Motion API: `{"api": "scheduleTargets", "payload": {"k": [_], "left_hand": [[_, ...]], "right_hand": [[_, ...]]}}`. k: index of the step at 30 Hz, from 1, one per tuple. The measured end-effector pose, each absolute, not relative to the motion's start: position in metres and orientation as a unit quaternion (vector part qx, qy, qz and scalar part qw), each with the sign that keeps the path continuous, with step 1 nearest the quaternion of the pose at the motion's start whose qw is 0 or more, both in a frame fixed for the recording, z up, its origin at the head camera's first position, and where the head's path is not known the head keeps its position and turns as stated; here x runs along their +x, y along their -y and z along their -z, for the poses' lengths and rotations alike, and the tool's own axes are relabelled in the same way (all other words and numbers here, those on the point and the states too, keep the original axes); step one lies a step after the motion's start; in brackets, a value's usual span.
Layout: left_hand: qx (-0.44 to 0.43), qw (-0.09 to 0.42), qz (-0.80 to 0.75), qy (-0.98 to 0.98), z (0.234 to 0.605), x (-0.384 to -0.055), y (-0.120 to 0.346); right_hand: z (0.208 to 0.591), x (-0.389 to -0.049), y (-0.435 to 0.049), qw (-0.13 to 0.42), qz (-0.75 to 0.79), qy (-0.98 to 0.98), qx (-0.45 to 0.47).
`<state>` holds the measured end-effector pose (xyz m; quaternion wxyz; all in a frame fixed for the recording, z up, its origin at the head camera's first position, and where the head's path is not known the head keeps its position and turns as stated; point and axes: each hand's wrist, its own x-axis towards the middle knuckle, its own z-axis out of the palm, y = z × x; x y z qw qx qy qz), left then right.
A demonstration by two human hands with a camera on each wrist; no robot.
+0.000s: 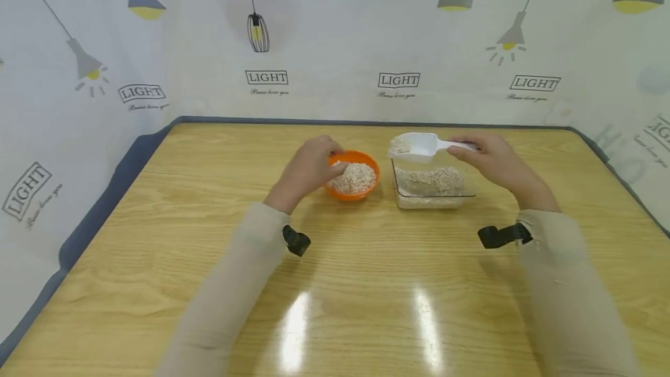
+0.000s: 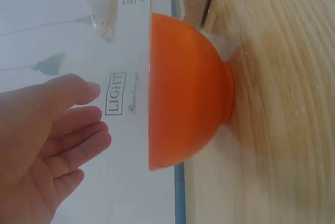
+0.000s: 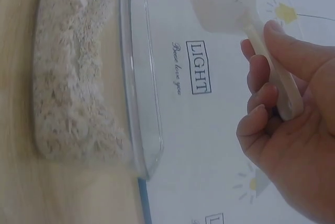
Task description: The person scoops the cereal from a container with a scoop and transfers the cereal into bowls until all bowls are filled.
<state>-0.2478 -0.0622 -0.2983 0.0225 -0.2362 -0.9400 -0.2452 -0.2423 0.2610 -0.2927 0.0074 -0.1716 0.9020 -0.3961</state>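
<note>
My right hand [image 1: 492, 159] grips the handle of a white scoop [image 1: 425, 144], fingers curled round it. Oat flakes [image 1: 400, 145] lie in the scoop's front end. Held above a clear rectangular container [image 1: 434, 205], the scoop overlaps its far rim in the head view. Oats [image 3: 73, 88] partly fill this container. An orange bowl [image 2: 183, 93] stands upright on the table to its left, heaped with oats [image 1: 357, 180]. Beside and above the bowl's rim is my left hand [image 1: 311, 166]; in the left wrist view its loosely bent fingers [image 2: 78, 148] are apart from the bowl and hold nothing.
Bowl and container stand side by side on a wooden table [image 1: 356, 249], with a narrow gap between them. Behind the table's far edge rises a pale wall covering [image 1: 335, 45] printed with lamps. Each wrist wears a black strap mount [image 1: 505, 236].
</note>
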Motion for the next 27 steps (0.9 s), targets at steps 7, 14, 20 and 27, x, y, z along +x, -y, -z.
{"api": "scheduleTargets", "payload": {"k": [7, 14, 20, 27], "left_hand": [[-0.225, 0.023, 0.231, 0.946, 0.304, -0.251, 0.075], [-0.222, 0.017, 0.210, 0.952, 0.308, -0.253, 0.082], [-0.209, -0.002, 0.211, 0.955, 0.311, -0.252, 0.088], [-0.198, -0.020, 0.226, 0.954, 0.318, -0.250, 0.095]], "right_hand": [[0.294, -0.249, -0.244, 0.028, 0.402, -0.897, -0.184], [0.298, -0.257, -0.232, 0.024, 0.393, -0.892, -0.223], [0.301, -0.260, -0.221, 0.021, 0.404, -0.882, -0.241], [0.309, -0.268, -0.211, 0.020, 0.398, -0.885, -0.243]]}}
